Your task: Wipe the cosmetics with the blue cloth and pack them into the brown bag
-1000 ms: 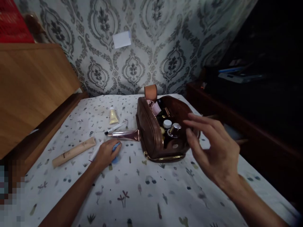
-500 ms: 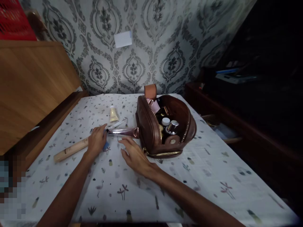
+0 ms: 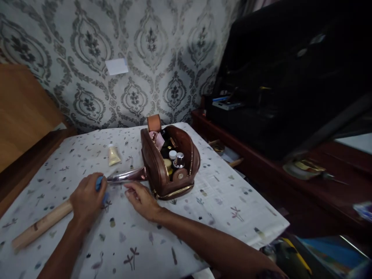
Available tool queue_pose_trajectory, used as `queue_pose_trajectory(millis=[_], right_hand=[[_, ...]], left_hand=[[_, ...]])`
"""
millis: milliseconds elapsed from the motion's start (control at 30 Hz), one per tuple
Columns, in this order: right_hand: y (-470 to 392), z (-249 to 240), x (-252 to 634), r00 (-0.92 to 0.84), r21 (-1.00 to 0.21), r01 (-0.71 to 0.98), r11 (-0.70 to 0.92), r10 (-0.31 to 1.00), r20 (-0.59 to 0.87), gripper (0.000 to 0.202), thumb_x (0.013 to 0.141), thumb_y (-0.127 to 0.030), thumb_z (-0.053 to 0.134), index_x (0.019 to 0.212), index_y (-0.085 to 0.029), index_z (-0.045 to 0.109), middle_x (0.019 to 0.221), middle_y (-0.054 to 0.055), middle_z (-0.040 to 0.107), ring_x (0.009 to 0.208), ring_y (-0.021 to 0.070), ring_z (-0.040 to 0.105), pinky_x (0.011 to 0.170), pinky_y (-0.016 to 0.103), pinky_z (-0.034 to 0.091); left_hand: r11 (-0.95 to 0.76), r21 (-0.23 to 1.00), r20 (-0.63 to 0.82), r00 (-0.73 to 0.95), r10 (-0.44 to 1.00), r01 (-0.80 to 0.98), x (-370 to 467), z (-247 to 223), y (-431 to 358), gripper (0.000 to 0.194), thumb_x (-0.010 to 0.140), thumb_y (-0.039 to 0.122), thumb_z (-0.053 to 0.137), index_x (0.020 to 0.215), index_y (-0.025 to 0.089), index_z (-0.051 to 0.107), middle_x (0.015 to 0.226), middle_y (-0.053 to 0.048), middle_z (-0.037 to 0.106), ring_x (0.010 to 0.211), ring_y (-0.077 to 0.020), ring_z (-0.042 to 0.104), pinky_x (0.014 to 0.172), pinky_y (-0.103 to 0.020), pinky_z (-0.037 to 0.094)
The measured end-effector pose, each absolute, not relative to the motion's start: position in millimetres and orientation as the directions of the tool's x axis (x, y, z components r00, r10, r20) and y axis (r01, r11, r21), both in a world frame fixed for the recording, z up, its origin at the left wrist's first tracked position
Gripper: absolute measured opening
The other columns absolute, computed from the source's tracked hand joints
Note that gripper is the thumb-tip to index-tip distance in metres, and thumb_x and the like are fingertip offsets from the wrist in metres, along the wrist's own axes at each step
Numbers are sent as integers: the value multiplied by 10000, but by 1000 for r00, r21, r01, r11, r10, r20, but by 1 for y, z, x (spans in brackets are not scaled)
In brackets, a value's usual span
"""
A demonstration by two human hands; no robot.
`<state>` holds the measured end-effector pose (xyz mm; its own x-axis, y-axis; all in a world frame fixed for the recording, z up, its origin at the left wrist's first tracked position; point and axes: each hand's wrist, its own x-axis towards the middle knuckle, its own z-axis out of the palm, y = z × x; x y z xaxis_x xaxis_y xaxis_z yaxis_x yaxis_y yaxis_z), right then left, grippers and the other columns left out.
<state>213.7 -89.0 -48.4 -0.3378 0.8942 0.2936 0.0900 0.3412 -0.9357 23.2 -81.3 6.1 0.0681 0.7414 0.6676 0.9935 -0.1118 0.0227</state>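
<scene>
Brown leather-look bag (image 3: 154, 162) stands unzipped on the desk (image 3: 221, 205), containers upright inside. The left hand (image 3: 87, 199) is curled, a small blue item (image 3: 99, 183) apparently pinched between thumb and fingers. The right hand (image 3: 143, 201) is half closed beside the metallic tube (image 3: 128, 176); whether it holds anything cannot be determined. That tube lies with its flat end at the bag. The beige tube (image 3: 43, 224) lies beside the left hand; the yellow tube (image 3: 113, 155) is apart, beyond both hands.

Handling assessment: a light fingertip pinch suits the blue item. The left wrist should clear the beige tube, which could roll. Right fingers should work low, without nudging the metallic tube or bag.
</scene>
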Motion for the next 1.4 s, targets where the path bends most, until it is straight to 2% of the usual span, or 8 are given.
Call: queue_pose_trajectory(millis=[100,233,367,533,833,933,1133,1400], right_hand=[[-87,-47,211,-387,-977,-176,122,904,183,380,1000,-504,446,1121,-214,660,959,45,680,770,158,631,740,301,558],[-84,-47,210,-356,-950,-311,-26,930,91,575,865,-757,509,858,-215,701,789,12,642,774,177,604,742,302,520],[-81,-46,211,-355,-920,-379,-101,934,44,515,716,-704,722,819,-201,680,740,-21,617,729,155,574,712,269,470],[-83,-46,214,-343,-939,-335,-72,938,50,458,792,-657,669,760,-205,602,639,-41,544,592,120,504,558,229,412],[-94,-40,215,-449,-984,-178,-5,890,77,456,879,-659,541,760,-219,554,559,-51,515,430,89,415,428,221,323],[-94,-40,217,-443,-987,-160,-9,894,64,463,858,-668,553,780,-212,560,581,-46,542,430,80,425,422,212,321],[-104,-44,225,-431,-991,-131,-32,902,28,490,838,-664,595,886,-179,641,667,-13,615,475,90,500,440,212,363],[-114,-40,232,-283,-990,37,134,952,118,409,875,-545,621,1060,-181,593,591,-46,555,478,105,433,449,222,315]], left_hand=[[-383,-176,757,373,536,907,44,11,-99,119,960,265,531,937,208,634,820,-55,712,776,-238,646,702,-350,465],[-606,-301,709,598,374,736,74,5,-118,92,930,178,577,852,219,603,717,-32,649,705,-216,604,675,-339,461],[-724,-258,699,641,317,640,83,-7,-121,79,942,135,548,937,184,610,814,-64,687,825,-227,631,802,-351,503],[-756,-97,710,578,403,647,80,-5,-119,146,944,107,533,1069,149,597,894,-95,684,839,-215,604,786,-334,510],[-569,-151,640,519,567,808,57,-8,-103,200,992,231,460,1033,174,647,916,-89,722,853,-246,634,881,-442,440],[-512,-15,644,400,652,859,43,-12,-96,229,1001,294,450,988,183,649,906,-93,717,866,-255,648,833,-402,469],[-396,498,490,126,863,772,36,-12,-100,245,989,375,435,974,221,625,870,-38,705,798,-201,660,756,-302,486],[-267,793,345,-42,938,548,39,-9,-101,269,933,425,489,849,202,614,622,47,517,603,-139,498,609,-246,381]])
